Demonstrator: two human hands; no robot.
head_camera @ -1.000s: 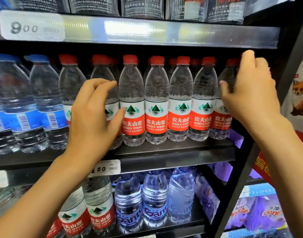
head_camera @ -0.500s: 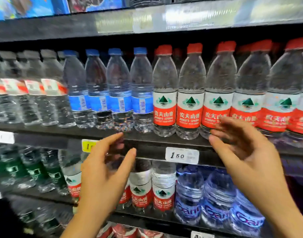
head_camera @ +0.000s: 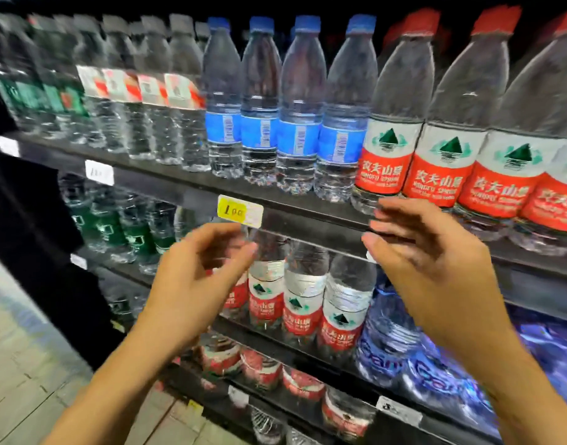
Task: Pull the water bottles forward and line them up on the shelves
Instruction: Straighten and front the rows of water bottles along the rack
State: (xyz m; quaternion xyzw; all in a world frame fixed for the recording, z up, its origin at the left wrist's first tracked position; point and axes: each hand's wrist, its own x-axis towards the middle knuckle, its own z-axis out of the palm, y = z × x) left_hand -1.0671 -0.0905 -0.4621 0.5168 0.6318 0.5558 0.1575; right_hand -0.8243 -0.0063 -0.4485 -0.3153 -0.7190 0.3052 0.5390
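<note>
The red-capped Nongfu Spring bottles (head_camera: 442,146) stood in a row at the front edge of the upper shelf (head_camera: 192,184), toward its right end, their red and white labels facing out with a green mountain emblem above white Chinese characters and the words NONGFU SPRING. To their left on the same shelf stood four blue-capped bottles (head_camera: 279,107), touching side by side, each with a blue label turned so that a barcode showed; no brand could be read on them. Further left came clear bottles with white and red labels (head_camera: 137,88), then green-labelled bottles (head_camera: 35,94) near the shelf's left end, all too blurred to read.

On the shelf below, smaller Nongfu Spring bottles (head_camera: 303,303) stood between green-labelled bottles (head_camera: 121,226) on the left and blue bottles (head_camera: 391,342) on the right, whose white lettering was too smeared to make out fully.

The left hand (head_camera: 195,281) hung in front of the lower shelf's Nongfu bottles, fingers loosely curled and apart, holding nothing. The right hand (head_camera: 436,261) was raised just below the front edge of the upper shelf, under the leftmost red-labelled bottle, its fingers extended, slightly spread and blurred; whether the fingertips touched the shelf edge could not be told.

A yellow price tag (head_camera: 240,211) reading 1.00 was fixed to the upper shelf's front edge, below the blue-capped bottles. A white price tag (head_camera: 99,172) sat further left, unreadable.
</note>
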